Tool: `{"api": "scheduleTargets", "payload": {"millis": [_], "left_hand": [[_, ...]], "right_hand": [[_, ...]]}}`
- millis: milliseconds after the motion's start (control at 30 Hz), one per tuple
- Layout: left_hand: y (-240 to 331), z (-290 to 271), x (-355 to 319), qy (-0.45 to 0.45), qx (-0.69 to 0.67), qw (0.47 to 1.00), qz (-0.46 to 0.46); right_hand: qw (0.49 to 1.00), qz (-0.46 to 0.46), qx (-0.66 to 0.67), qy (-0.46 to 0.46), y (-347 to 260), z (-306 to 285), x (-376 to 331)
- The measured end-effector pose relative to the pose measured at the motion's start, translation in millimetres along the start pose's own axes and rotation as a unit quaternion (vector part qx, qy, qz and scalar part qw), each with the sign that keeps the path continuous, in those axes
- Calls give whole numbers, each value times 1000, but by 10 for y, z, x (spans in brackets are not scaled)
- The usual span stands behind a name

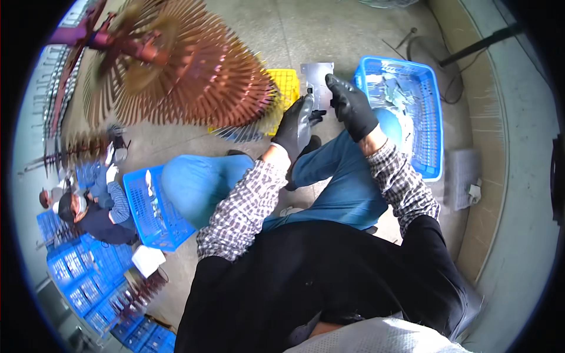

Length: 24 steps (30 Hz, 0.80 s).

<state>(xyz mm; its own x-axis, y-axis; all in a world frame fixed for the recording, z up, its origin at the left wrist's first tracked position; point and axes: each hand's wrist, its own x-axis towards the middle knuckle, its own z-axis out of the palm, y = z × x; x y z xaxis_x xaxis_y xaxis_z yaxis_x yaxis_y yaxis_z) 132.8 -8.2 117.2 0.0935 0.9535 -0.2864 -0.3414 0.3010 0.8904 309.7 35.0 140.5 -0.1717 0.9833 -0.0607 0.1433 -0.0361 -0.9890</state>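
Observation:
A flat silvery metal plate [318, 79] with small cut-outs is held upright in front of me, between my two black-gloved hands. My left hand [296, 125] grips its lower left side, with dark fingertips showing across the lower edge. At the plate's right edge, my right hand [352, 107] is closed, its thumb pointing up and its other fingers partly hidden. Close by on the left stands a large reddish-brown rack [200, 70] with many thin prongs in round tiers. Just right of my right hand is a blue plastic crate [436, 117] holding shiny flat pieces.
A yellow crate [285, 82] stands partly behind the rack. Beside my left knee is another blue crate [156, 226] with a few pieces inside. Farther left, a person [100, 215] in white gloves sits near stacked blue crates [82, 270]. A wall [518, 176] runs along the right.

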Motion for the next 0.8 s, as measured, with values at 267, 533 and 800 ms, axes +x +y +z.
{"api": "scheduleTargets", "payload": {"millis": [267, 533, 800], "left_hand": [[-195, -654, -336, -232, -478, 828, -182], [-108, -650, -768, -345, -499, 769, -199], [555, -1778, -1214, 58, -296, 952, 49]], "right_hand": [[942, 93, 291, -140, -107, 196, 34], [868, -32, -17, -495, 2, -38, 289], [926, -340, -106, -128, 881, 93, 802]]}}
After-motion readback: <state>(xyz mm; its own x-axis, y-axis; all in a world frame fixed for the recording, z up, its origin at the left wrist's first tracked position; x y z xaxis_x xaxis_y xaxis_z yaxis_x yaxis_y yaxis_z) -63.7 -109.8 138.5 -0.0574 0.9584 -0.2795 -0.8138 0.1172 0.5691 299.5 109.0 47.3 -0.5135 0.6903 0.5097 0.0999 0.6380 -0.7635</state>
